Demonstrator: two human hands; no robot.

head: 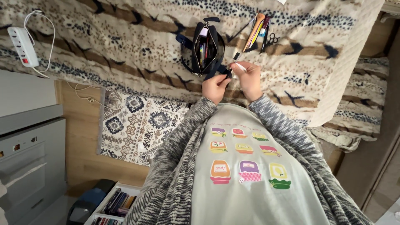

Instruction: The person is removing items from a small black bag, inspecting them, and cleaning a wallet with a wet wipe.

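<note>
My left hand (215, 86) pinches a small black cap (227, 71) just below an open dark pencil case (204, 48) that has several pens standing in it. My right hand (250, 79) holds a thin white pen (240, 66) with a dark tip, close to the cap. Both hands hover over a spotted beige and brown blanket (125, 46). Beyond my right hand, a bundle of pens (256, 30) and small black scissors (271, 40) lie on the blanket. My grey knit sleeves and pale printed shirt fill the lower frame.
A white power strip (23, 46) with its cable lies at the blanket's left. Below it are a patterned rug (137, 125), a wooden floor, a grey cabinet (29, 158) and a low shelf of books (116, 203).
</note>
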